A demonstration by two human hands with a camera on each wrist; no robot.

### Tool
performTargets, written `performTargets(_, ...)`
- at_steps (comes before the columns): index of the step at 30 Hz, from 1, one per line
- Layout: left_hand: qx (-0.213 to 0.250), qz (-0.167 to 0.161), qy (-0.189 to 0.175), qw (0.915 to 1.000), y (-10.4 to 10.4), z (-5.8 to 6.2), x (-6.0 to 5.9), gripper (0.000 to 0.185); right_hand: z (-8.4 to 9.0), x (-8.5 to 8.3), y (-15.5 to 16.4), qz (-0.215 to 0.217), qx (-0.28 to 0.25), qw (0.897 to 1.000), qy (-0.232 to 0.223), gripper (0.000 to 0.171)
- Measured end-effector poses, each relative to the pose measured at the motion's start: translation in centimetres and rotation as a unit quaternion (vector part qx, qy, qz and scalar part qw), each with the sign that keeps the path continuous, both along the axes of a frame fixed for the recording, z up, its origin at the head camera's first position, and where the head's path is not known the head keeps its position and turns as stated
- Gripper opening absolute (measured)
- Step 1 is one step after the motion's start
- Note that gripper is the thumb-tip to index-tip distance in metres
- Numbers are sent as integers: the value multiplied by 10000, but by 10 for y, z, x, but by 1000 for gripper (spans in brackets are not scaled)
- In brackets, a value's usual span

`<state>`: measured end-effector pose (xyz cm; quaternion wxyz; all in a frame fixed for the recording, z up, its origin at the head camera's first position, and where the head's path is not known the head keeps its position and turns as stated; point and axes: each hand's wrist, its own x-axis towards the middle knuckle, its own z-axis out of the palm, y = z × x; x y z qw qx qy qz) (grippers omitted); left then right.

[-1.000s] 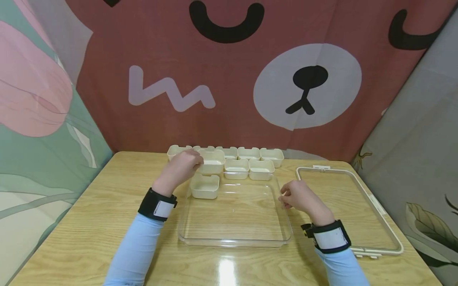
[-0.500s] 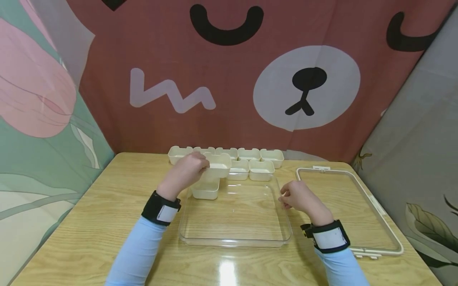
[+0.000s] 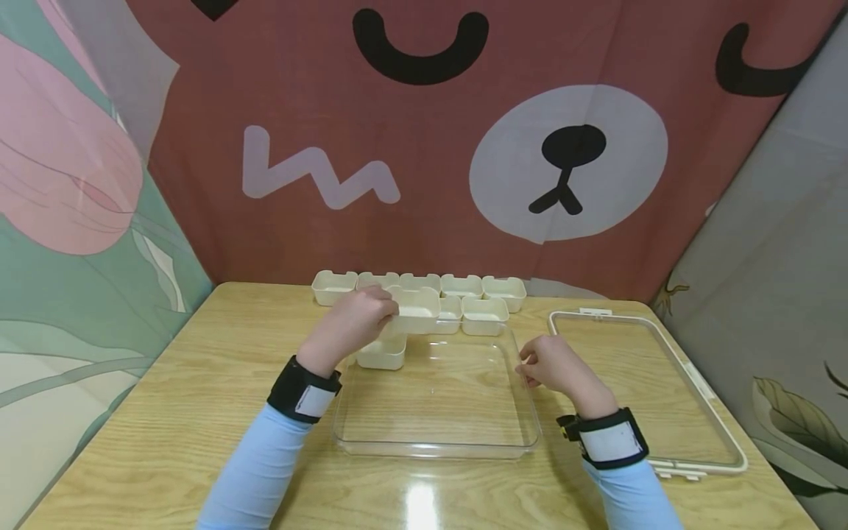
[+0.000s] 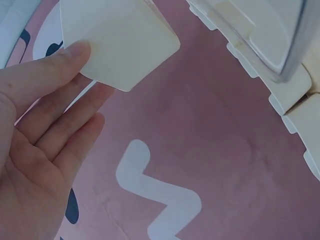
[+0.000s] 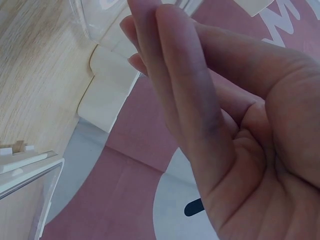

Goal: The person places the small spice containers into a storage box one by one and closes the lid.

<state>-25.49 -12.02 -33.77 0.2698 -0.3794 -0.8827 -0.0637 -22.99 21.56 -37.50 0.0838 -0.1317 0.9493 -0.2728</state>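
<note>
While the left hand [image 3: 351, 322] pinches a cream box [image 3: 419, 316] near the clear tray's [image 3: 437, 447] far edge, the right hand [image 3: 559, 368] is at its right wall, grip indiscernible.

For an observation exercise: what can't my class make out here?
- Head view: the far part of the bin in the clear tray, behind the left hand and held bin.
- Left wrist view: the rest of the held bin, cut off by the top edge.
- Right wrist view: part of the white frame, cut off by the left edge.
- Head view: whether the right hand touches the tray; contact too small.
</note>
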Motion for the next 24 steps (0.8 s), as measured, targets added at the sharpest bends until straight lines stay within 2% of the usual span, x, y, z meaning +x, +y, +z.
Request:
performTargets(12, -37, -69, -129, 9999, 9, -3, 2, 16, 0, -2, 0, 44, 108, 9999, 46, 29)
performTargets(19, -166, -207, 109, 9996, 14, -4, 4, 24, 1, -2, -1, -3, 115, 9999, 27, 29)
performTargets(24, -259, -170, 20, 9995, 18, -5, 5, 23, 0, -1, -1, -7, 126, 9999, 46, 28)
